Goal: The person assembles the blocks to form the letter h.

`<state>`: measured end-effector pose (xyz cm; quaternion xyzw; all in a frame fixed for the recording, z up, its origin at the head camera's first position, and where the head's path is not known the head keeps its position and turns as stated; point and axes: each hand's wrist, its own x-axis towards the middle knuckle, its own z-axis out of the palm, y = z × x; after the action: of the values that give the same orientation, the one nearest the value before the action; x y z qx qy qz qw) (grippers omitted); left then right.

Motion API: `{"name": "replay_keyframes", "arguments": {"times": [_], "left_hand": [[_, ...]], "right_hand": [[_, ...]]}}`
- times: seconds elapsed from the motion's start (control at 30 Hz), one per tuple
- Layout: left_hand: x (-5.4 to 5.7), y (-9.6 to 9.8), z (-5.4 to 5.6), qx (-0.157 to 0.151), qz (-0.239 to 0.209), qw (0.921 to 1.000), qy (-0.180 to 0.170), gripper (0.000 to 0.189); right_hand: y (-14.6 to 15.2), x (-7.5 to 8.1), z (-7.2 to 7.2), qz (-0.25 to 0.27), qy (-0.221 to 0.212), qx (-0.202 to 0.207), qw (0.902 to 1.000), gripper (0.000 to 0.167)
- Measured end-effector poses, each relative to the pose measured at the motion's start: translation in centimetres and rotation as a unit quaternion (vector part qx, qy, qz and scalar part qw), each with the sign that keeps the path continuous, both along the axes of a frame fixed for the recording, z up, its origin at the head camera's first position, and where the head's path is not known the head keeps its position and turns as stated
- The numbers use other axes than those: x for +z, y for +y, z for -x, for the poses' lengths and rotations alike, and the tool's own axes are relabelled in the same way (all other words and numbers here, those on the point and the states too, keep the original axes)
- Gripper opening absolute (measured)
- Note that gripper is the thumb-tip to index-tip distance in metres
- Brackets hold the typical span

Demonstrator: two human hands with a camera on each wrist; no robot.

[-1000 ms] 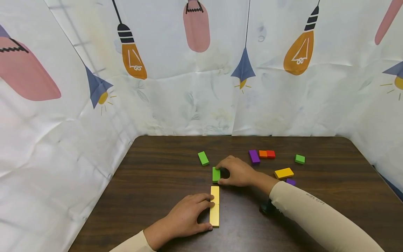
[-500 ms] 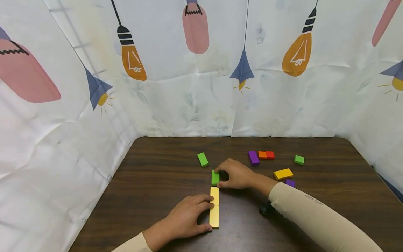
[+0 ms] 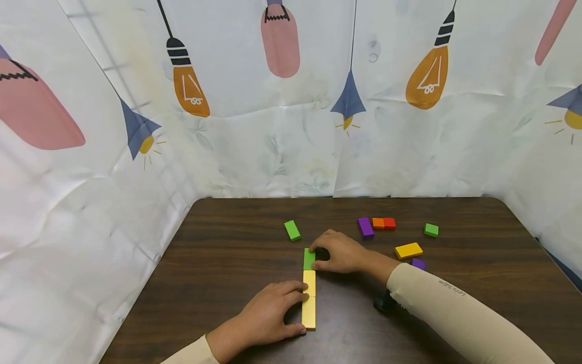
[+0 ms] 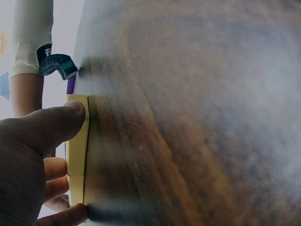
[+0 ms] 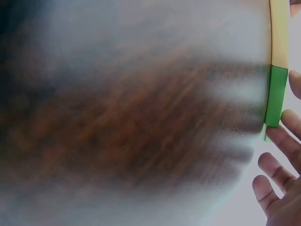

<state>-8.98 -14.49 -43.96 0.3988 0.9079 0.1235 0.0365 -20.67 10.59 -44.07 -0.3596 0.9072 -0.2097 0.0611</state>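
Row (image 3: 309, 277) of three, we judge, is aligned: green block (image 3: 308, 259) touching yellow blocks (image 3: 310, 309) end to end. Our right hand (image 3: 342, 252) pinches green, left hand (image 3: 267, 311) grips yellow. Second green block (image 3: 292, 230), amber block (image 3: 408, 251), orange block (image 3: 378, 223), red block (image 3: 389, 223) lie outside it.

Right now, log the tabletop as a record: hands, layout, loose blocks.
Left hand: holds two pale-yellow blocks
Right hand: pinches in-line green block
Layout: those three end to end, green farthest
Loose, left of line: angled green block
Loose, right: long purple block; orange block against red block; amber block; small green block; small purple block, partly behind right sleeve
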Motion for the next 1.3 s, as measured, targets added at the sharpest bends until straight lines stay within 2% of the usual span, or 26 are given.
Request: {"name": "replay_keyframes", "arguments": {"times": [0.5,1.3], "left_hand": [[-0.18,-0.19,0.22,-0.007,0.001,0.9999,0.015,0.056],[-0.23,-0.11,0.14,-0.002,-0.001,1.0000,0.005,0.055]], "right_hand": [[-0.40,0.08,0.40,-0.010,0.003,-0.005,0.9999,0.037],[-0.43,0.43,0.30,-0.017,-0.004,-0.007,0.9998,0.037]]}}
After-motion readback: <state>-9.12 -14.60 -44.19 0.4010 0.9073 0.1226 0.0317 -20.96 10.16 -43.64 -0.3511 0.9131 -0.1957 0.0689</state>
